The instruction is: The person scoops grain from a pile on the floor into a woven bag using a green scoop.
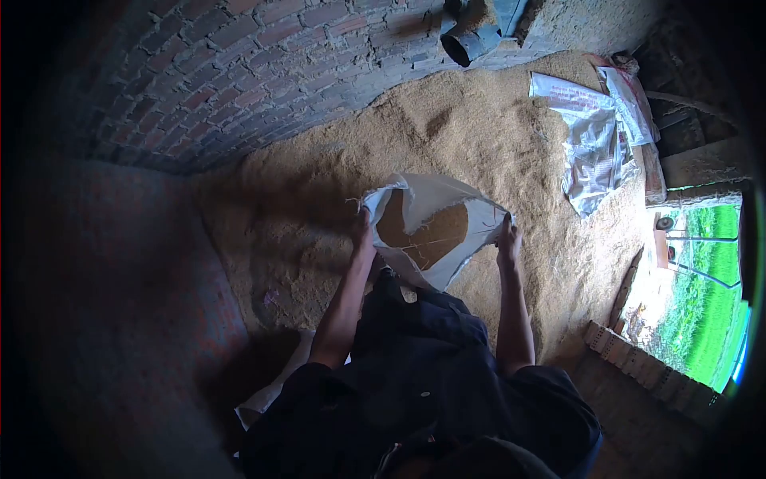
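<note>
A white woven sack (435, 191) stands in front of my legs with its frayed mouth held wide. Inside it lies loose tan material (435, 235), like the husks around my feet, with a few threads hanging across. My left hand (363, 230) is closed on the left edge of the mouth. On the opposite side, my right hand (509, 239) grips the right edge. The lower part of the sack is hidden from above.
A deep layer of husks (463, 112) covers the floor along a brick wall (263, 56). A pipe (471, 44) juts from the wall. Empty-looking printed sacks (594, 152) lie at the upper right. Low brickwork (638, 363) borders an opening onto green field. Another pale sack (275, 387) lies behind my left side.
</note>
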Demonstrator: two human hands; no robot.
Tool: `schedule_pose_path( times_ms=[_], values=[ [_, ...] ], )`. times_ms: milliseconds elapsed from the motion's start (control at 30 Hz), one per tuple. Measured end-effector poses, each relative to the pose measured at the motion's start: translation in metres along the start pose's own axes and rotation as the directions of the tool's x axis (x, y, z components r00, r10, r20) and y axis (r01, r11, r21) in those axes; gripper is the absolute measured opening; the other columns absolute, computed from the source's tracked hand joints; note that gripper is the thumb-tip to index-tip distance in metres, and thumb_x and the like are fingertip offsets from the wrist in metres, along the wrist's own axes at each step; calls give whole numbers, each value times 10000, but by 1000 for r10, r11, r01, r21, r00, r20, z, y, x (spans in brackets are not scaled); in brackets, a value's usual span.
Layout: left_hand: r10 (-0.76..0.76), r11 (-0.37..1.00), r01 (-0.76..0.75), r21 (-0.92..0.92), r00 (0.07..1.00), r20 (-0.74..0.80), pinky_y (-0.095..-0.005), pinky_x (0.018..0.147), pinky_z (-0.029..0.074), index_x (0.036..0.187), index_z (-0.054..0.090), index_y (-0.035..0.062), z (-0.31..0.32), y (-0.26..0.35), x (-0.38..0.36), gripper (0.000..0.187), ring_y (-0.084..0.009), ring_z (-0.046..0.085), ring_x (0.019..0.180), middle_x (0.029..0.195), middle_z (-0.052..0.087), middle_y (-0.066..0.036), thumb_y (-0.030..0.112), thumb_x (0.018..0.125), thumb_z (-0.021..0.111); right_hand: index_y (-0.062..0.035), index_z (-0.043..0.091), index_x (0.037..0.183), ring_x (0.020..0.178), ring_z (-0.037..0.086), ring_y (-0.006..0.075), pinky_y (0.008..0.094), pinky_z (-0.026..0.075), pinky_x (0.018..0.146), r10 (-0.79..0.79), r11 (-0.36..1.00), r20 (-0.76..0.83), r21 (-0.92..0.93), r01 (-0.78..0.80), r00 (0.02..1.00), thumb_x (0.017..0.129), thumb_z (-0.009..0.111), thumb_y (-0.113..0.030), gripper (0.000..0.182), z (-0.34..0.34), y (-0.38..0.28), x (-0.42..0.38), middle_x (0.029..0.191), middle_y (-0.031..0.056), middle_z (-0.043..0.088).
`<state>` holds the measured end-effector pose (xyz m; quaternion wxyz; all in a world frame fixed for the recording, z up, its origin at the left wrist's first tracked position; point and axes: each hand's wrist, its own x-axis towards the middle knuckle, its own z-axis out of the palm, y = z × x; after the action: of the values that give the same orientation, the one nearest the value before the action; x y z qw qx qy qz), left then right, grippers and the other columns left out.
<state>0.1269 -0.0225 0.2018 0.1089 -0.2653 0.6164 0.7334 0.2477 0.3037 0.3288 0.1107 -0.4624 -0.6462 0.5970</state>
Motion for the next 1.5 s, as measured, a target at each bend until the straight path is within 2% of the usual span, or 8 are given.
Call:
schedule_pose_path(
  times_ms=[433, 533, 633, 700, 867, 1133, 1200, 1500],
  values=[
    [221, 870, -354, 344, 902, 370, -322, 767, 427, 983, 556, -27, 39, 203, -113, 412, -188, 553, 850, 935, 598, -117, 340, 811, 633, -29, 457, 569, 478, 376, 88, 296, 280, 437, -192, 961, -206, -237, 142, 959, 882, 474, -436, 514, -78, -72, -61, 487, 9, 396],
    [173, 807, -331, 489, 924, 340, -333, 720, 453, 998, 556, -50, 9, 92, -32, 425, -195, 582, 847, 916, 616, -132, 303, 788, 666, 46, 555, 624, 491, 541, 222, 410, 373, 477, -218, 795, -325, -606, -26, 920, 882, 462, -416, 537, -63, 10, -42, 501, 169, 510],
    [225, 768, -294, 569, 956, 190, -344, 668, 466, 905, 568, -71, 57, 88, -23, 451, -206, 606, 763, 809, 633, -153, 358, 793, 651, 43, 598, 724, 452, 492, 206, 391, 362, 444, -370, 820, -353, -559, 124, 859, 886, 468, -374, 466, -47, 37, -22, 491, 129, 498],
    [42, 642, -126, 756, 991, 129, -347, 649, 457, 847, 575, -60, 84, 128, -40, 457, -199, 595, 690, 725, 617, -134, 394, 816, 613, 25, 577, 699, 453, 406, 117, 322, 329, 428, -91, 996, -457, -35, 85, 885, 897, 474, -324, 415, -61, -5, -27, 498, 33, 453],
    [162, 720, -449, 530, 850, 501, -298, 513, 367, 816, 577, -47, 73, 228, -101, 380, -70, 425, 596, 640, 525, -2, 321, 893, 522, 2, 519, 650, 515, 358, 81, 292, 279, 466, -168, 985, -488, -114, 128, 857, 899, 482, -291, 386, -95, -74, -91, 525, 25, 414],
    [321, 565, -441, 697, 896, 307, -421, 627, 441, 914, 579, -93, 39, 65, -5, 526, -356, 620, 807, 800, 614, -269, 397, 917, 389, 54, 555, 722, 577, 550, 341, 432, 414, 563, 61, 878, -450, -400, -262, 891, 882, 469, -283, 382, -70, 40, -51, 609, 189, 549],
    [389, 647, -573, 503, 815, 429, -406, 579, 428, 908, 566, -98, 84, 92, -15, 512, -350, 616, 757, 780, 613, -249, 376, 925, 374, 47, 564, 733, 545, 518, 354, 424, 406, 547, -370, 840, -468, -538, 74, 802, 875, 483, -270, 357, -67, 15, -37, 610, 192, 552],
    [377, 636, -512, 578, 859, 346, -394, 649, 451, 971, 549, -114, 69, 172, -67, 468, -281, 617, 760, 809, 618, -236, 330, 931, 404, 23, 610, 787, 647, 587, 341, 434, 430, 593, -207, 857, -546, -501, -118, 812, 870, 477, -270, 332, -97, -27, -90, 679, 207, 585]
  ],
)
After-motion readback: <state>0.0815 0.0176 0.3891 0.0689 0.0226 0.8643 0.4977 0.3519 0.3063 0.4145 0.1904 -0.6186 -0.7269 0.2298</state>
